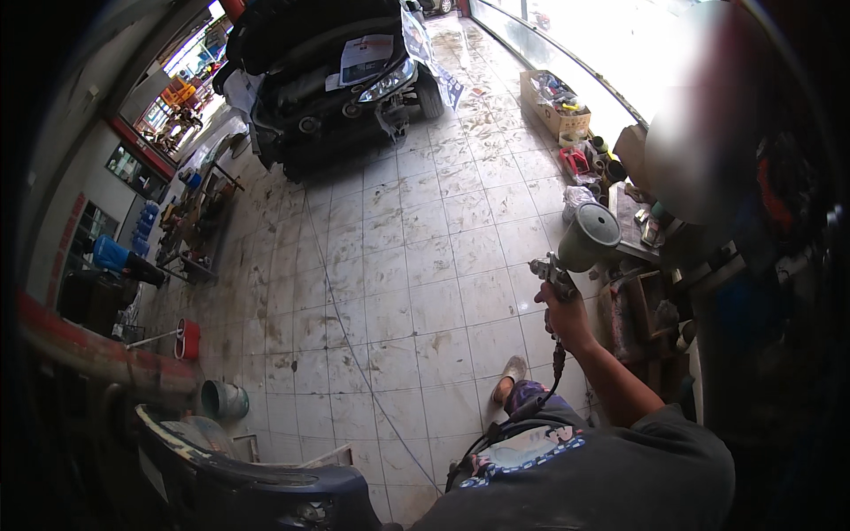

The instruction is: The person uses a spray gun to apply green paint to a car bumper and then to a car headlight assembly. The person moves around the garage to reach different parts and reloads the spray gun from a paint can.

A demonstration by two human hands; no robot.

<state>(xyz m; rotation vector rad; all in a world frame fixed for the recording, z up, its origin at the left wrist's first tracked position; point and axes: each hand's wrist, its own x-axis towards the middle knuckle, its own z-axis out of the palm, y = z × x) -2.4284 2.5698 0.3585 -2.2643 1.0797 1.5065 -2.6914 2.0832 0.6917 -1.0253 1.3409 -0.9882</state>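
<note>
My right hand (pixel 567 317) is wrapped round the handle of a spray gun (pixel 551 273), held out in front of me on the right. A grey-green paint cup with a round lid (pixel 591 237) sits on top of the gun and leans to the right. From the handle a dark air hose (pixel 556 367) drops and curves past my leg toward my waist. The gun's nozzle end points left, away from the cluttered bench. No spray can be made out. My left hand is out of the picture.
A dark car (pixel 332 97) with its front bumper off stands ahead, partly covered with paper. A dark blue bumper (pixel 257 482) is close at lower left, near a bucket (pixel 224 400). A thin line (pixel 341 319) crosses the tiles. Right: a cardboard box (pixel 556 111) and wooden shelf (pixel 651 305).
</note>
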